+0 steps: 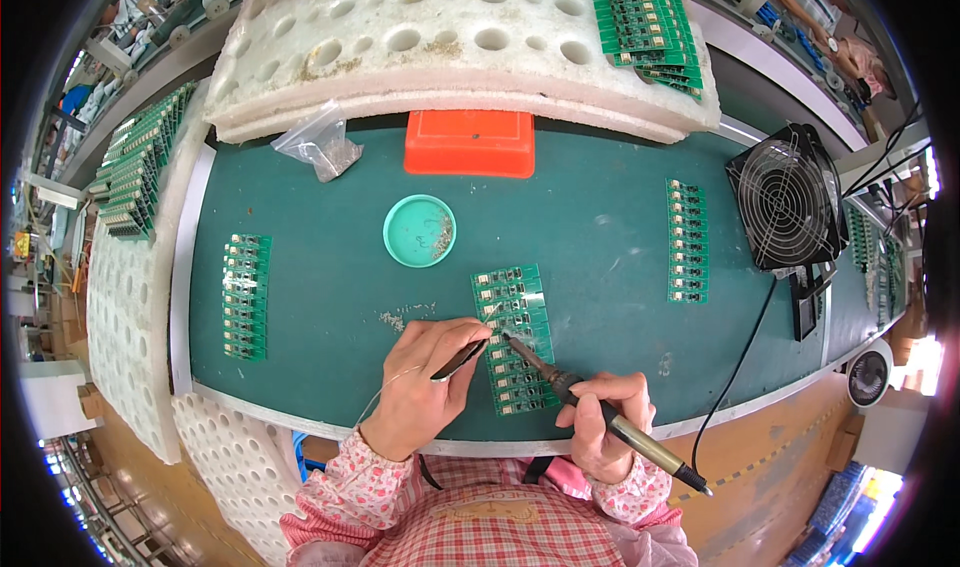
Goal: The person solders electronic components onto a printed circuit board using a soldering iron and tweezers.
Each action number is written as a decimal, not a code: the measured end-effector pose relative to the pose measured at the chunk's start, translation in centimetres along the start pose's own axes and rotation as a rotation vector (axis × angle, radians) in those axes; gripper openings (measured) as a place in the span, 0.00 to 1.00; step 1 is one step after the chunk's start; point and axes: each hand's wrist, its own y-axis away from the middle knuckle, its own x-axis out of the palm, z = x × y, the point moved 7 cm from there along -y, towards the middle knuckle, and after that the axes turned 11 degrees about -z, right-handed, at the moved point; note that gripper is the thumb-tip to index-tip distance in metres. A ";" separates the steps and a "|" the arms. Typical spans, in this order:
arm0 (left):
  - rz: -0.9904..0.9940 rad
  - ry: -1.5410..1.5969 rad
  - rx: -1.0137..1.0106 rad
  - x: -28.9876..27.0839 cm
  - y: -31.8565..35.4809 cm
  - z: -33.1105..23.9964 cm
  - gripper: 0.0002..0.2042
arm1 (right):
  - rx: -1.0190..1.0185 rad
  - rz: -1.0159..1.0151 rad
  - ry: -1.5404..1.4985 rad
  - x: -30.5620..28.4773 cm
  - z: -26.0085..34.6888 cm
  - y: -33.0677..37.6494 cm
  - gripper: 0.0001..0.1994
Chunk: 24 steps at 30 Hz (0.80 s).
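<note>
A green circuit board panel [515, 367] lies in front of me, lined with rows of small parts. My right hand [608, 422] is closed around a soldering iron [630, 434], whose tip reaches the middle of the panel. From the left, my left hand [425, 382] pinches dark tweezers [462, 357] with their points over the same rows. A thin pale wire [385, 392] runs across the back of that hand; whether the fingers grip it too, I cannot tell. Just beyond the left hand, tiny loose parts [398, 320] are scattered on the green mat.
A turquoise dish [390, 247] of tiny parts, a red box [469, 144] and a plastic bag [325, 147] lie farther back. Board panels [246, 297] [687, 242] flank the work. White foam [440, 72] spans the back; a black fan [790, 202] stands right.
</note>
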 end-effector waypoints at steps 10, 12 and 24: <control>-0.036 0.020 -0.023 -0.1 -0.3 -0.2 0.17 | -0.023 0.114 0.123 1.3 -0.1 -0.3 0.08; -0.031 0.019 -0.024 -0.1 -0.2 -0.1 0.17 | -0.068 0.128 0.145 1.5 0.3 -0.4 0.07; 0.030 -0.024 -0.001 0.0 -0.7 -0.4 0.16 | -0.278 0.117 0.170 2.0 1.7 -0.9 0.10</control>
